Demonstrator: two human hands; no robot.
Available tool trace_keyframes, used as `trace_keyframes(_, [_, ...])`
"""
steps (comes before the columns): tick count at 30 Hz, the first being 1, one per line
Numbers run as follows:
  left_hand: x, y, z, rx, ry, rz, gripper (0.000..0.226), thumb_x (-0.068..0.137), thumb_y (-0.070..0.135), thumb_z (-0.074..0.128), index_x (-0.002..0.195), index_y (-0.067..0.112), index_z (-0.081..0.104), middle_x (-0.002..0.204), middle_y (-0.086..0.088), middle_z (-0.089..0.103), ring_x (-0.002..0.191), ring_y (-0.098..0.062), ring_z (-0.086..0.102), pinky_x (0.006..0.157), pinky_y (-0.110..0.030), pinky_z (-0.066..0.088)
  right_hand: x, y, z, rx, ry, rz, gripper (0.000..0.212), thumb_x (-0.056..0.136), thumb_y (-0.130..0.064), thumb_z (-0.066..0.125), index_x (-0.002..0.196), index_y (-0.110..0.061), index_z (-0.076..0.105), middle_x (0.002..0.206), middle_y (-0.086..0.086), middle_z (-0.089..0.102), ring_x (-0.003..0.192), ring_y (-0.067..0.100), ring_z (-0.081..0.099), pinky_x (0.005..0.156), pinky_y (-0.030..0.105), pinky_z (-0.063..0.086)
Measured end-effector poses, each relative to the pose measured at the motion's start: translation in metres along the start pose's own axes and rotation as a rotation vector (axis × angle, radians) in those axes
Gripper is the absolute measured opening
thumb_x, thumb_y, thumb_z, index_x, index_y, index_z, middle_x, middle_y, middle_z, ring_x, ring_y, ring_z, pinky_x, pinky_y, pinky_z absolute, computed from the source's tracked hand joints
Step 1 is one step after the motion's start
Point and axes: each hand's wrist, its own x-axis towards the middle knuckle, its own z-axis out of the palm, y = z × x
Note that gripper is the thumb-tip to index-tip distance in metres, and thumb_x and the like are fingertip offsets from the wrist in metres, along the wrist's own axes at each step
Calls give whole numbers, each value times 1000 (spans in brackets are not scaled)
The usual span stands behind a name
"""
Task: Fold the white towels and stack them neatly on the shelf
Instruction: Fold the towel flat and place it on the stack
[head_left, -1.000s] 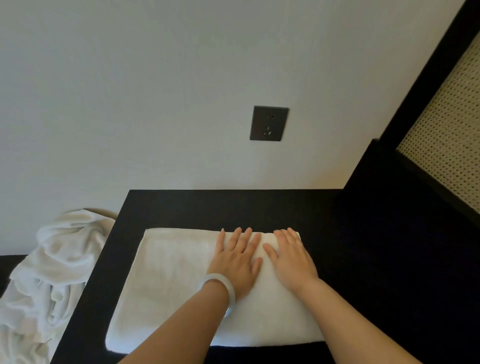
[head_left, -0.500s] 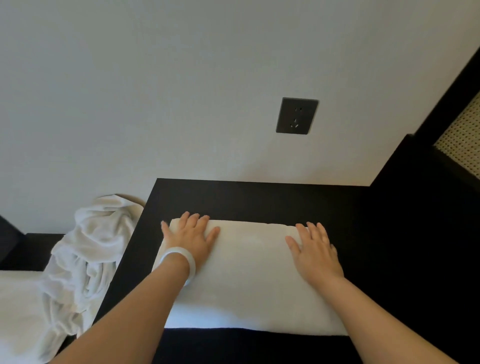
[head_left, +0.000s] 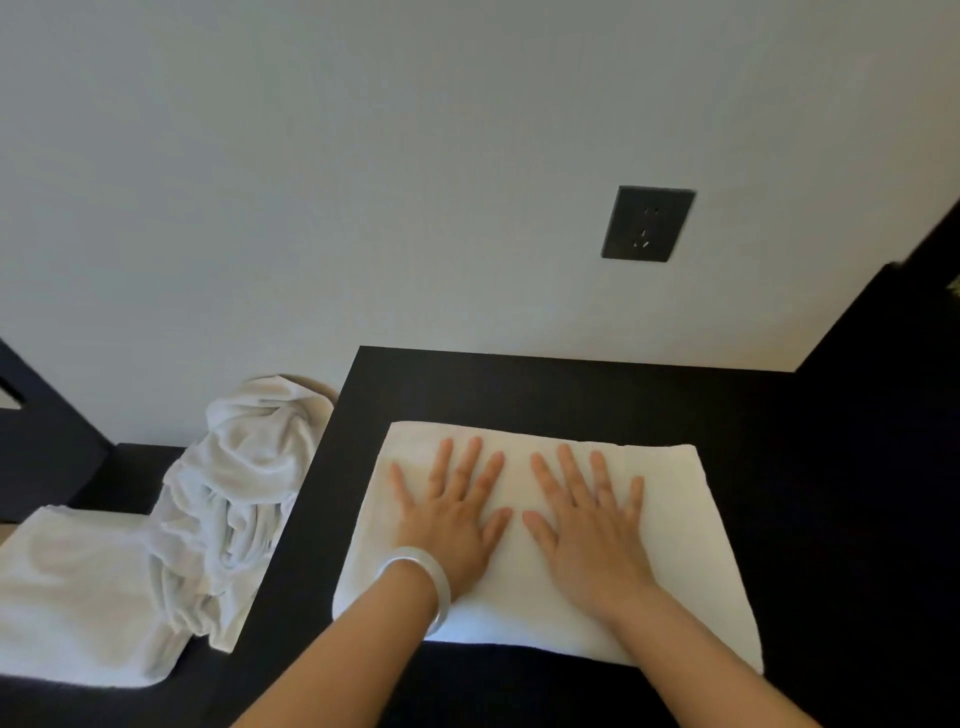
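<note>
— Head view: what sits on the black shelf (head_left: 571, 389)?

— One folded white towel (head_left: 680, 551). It lies flat on the shelf top, nearer the front edge than the back.

— And your hands?

— Both rest palm down on that towel, fingers straight and spread wide. My left hand (head_left: 452, 514) is toward the shelf's left side, with a pale bangle (head_left: 434, 577) on its wrist. My right hand (head_left: 592, 530) is just beside it, thumbs near but apart. Neither one grips anything.

— What's left of the shelf?

— A crumpled white towel (head_left: 244, 467) is heaped against the shelf's left side. Farther left, another white towel (head_left: 67, 597) lies flatter on a lower dark surface (head_left: 119, 467). Above the shelf, a dark socket (head_left: 648, 223) is set in the wall (head_left: 363, 156).
</note>
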Motion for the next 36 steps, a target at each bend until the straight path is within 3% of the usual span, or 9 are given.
trace_keyframes(6, [-4,-22,4,-15,7,-135,77,69,62,-29,143,39,-35,155,6,-37,145,-22,-29,113,-69,9,-11,68,2,-33,58,262,68,90,-65,-5,150,-37,-19,163,-7,-15,147,15,-22,119,56,-9])
trace_keyframes(10, [-4,-20,-1,-39,-24,-138,88,52,65,-50,136,39,-43,152,7,-41,145,-22,-29,114,-66,12,-12,75,-10,139,-9,276,66,99,-59,16,154,-36,-13,162,-11,-18,147,13,-22,120,53,-1])
trace_keyframes(12, [-3,-23,-8,-78,-52,-121,82,65,72,-36,141,41,-36,153,8,-38,146,-21,-27,114,-65,10,-12,78,-18,333,2,278,70,101,-51,34,155,-36,-7,164,-11,-9,151,14,-9,121,49,5])
trace_keyframes(14, [-6,-33,-15,-174,-108,-90,66,94,65,5,150,41,-19,157,9,-31,148,-21,-21,115,-62,11,-17,88,-28,602,90,352,79,98,-33,55,156,-34,2,164,-7,6,151,18,8,121,47,15])
trace_keyframes(18, [-26,-57,-21,-611,14,-196,65,99,35,51,153,27,17,163,1,3,147,-25,18,118,-46,26,-29,112,-29,741,54,743,75,92,-29,64,154,-26,22,150,9,37,131,31,44,103,50,44])
trace_keyframes(22, [-34,-68,-20,-827,-52,-549,62,96,38,54,148,14,28,142,-14,42,120,-34,51,100,-46,44,-33,118,-38,1147,-238,824,41,94,-29,61,130,-13,50,109,14,65,95,31,65,77,47,52])
trace_keyframes(26, [-32,-70,-27,-1000,-102,-689,62,96,40,54,142,4,33,130,-16,52,105,-30,52,89,-40,42,-29,117,-49,1329,-237,831,33,89,-24,68,118,-11,58,103,17,72,94,37,68,86,55,52])
trace_keyframes(30, [-40,-79,-31,-1264,-111,-800,72,80,57,66,129,5,51,113,-13,64,102,-34,61,100,-49,45,-26,109,-49,1372,-261,809,34,87,-21,71,117,-11,61,101,18,73,94,40,69,92,60,49])
trace_keyframes(36, [-78,-87,-29,-1608,-5,-913,20,88,29,67,100,13,64,95,-14,69,91,-34,62,91,-47,48,-4,71,-55,1300,-245,662,43,85,-24,72,125,-17,57,110,11,67,100,35,65,96,59,47])
